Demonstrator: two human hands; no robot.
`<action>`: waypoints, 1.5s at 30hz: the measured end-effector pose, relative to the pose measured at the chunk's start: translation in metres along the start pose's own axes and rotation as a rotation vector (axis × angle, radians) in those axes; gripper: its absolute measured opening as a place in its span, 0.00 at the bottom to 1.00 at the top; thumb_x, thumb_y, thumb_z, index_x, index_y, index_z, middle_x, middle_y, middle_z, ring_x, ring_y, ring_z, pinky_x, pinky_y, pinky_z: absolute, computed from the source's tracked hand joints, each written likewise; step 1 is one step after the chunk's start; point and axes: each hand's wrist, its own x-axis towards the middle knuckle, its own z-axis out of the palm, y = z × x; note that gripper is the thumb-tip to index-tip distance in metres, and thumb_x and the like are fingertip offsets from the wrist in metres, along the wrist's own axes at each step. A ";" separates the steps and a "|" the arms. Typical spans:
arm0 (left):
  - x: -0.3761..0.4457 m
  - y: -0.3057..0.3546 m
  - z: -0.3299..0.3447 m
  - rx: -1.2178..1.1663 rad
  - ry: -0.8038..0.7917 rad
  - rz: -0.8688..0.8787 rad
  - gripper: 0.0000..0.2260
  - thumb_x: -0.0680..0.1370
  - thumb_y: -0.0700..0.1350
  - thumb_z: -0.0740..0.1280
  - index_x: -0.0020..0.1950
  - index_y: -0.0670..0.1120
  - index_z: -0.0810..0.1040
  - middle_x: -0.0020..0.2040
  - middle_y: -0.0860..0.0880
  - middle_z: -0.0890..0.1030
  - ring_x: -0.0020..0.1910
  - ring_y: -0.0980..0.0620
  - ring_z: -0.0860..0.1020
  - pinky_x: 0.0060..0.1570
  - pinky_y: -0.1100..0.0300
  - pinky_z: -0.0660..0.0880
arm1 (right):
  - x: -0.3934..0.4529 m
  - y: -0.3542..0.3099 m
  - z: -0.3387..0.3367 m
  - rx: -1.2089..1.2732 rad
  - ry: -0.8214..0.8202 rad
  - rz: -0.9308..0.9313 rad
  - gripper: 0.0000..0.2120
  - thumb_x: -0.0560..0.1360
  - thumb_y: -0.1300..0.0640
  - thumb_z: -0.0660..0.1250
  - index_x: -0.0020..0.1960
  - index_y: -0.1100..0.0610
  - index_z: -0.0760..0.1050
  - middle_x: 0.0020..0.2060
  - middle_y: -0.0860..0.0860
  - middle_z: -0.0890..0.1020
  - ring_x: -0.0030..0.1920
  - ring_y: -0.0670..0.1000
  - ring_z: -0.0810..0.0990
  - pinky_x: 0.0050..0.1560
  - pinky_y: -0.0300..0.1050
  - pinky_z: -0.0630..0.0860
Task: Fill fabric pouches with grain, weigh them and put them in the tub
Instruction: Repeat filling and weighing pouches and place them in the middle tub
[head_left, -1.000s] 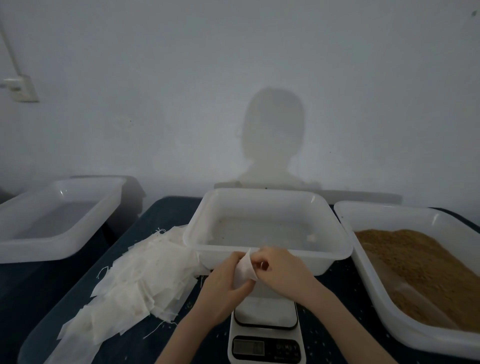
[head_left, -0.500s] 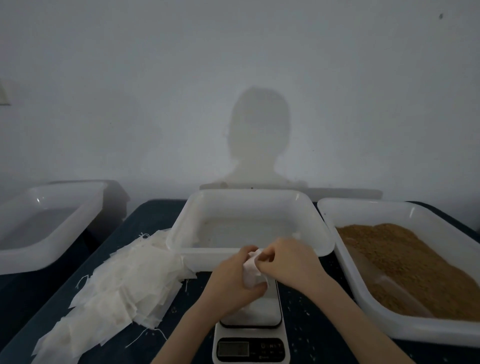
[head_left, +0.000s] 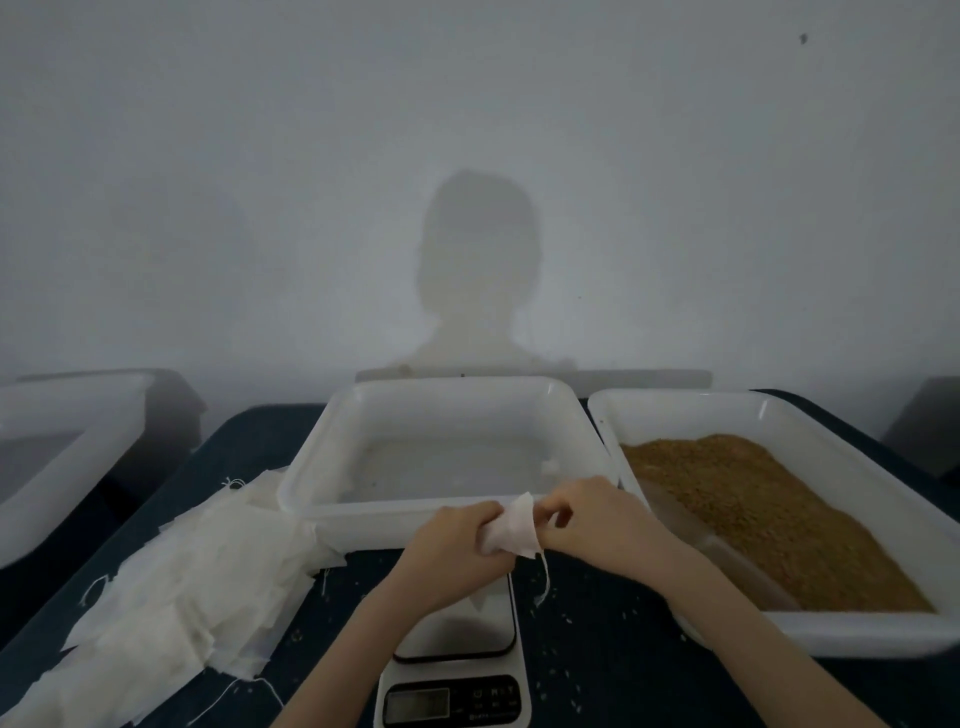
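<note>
Wall (head_left: 467, 130), pale and bare, fills the space far beyond the grip and carries the person's shadow; under it a dark worktop (head_left: 597, 649), scattered with loose grains, bears everything else. To the right of the grip sits the grain tub (head_left: 852, 631), a white tray heaped with brown grain (head_left: 769, 514). Just behind the grip, touching distance away, stands the empty tub (head_left: 322, 467), white and nearly bare inside apart from one small pale scrap near its right wall. Well off to the left lies another white tub (head_left: 57, 457) on a separate surface. Left of the grip and slightly nearer the person spreads the pile of pouches (head_left: 192, 582), flat white fabric with stray threads. Directly below the grip rests the scale (head_left: 457, 670), its display too dim to read.

Smallest is the pouch (head_left: 514, 530) itself, held in the air above the scale's platform. The left hand (head_left: 457, 551) curls round its lower part while the right hand (head_left: 597, 525) pinches its upper edge, so both grips are closed on the fabric. It looks limp and empty, so I judge the step to be opening the mouth before filling. The next move would call for spreading the mouth wide, then carrying it right to the grain without letting the thin cloth fold shut.
</note>
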 end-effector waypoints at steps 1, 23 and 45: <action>0.002 0.001 0.002 0.014 -0.009 0.002 0.08 0.72 0.53 0.68 0.44 0.49 0.77 0.35 0.52 0.79 0.32 0.59 0.75 0.34 0.63 0.71 | -0.002 0.003 -0.001 -0.001 -0.009 0.000 0.10 0.73 0.40 0.66 0.50 0.40 0.81 0.40 0.41 0.81 0.41 0.39 0.79 0.37 0.35 0.73; 0.016 -0.008 0.020 0.003 -0.033 -0.005 0.09 0.71 0.54 0.65 0.43 0.49 0.75 0.37 0.51 0.79 0.32 0.58 0.73 0.34 0.64 0.67 | -0.054 0.162 -0.037 -0.353 -0.317 0.555 0.08 0.73 0.45 0.67 0.51 0.45 0.74 0.41 0.41 0.77 0.39 0.40 0.75 0.33 0.34 0.69; 0.016 -0.008 0.022 -0.065 -0.048 -0.020 0.08 0.71 0.53 0.66 0.43 0.50 0.76 0.38 0.51 0.80 0.34 0.55 0.76 0.36 0.59 0.72 | -0.062 0.180 -0.084 -0.567 -0.077 0.630 0.14 0.74 0.58 0.65 0.48 0.39 0.81 0.37 0.40 0.79 0.36 0.40 0.77 0.35 0.35 0.75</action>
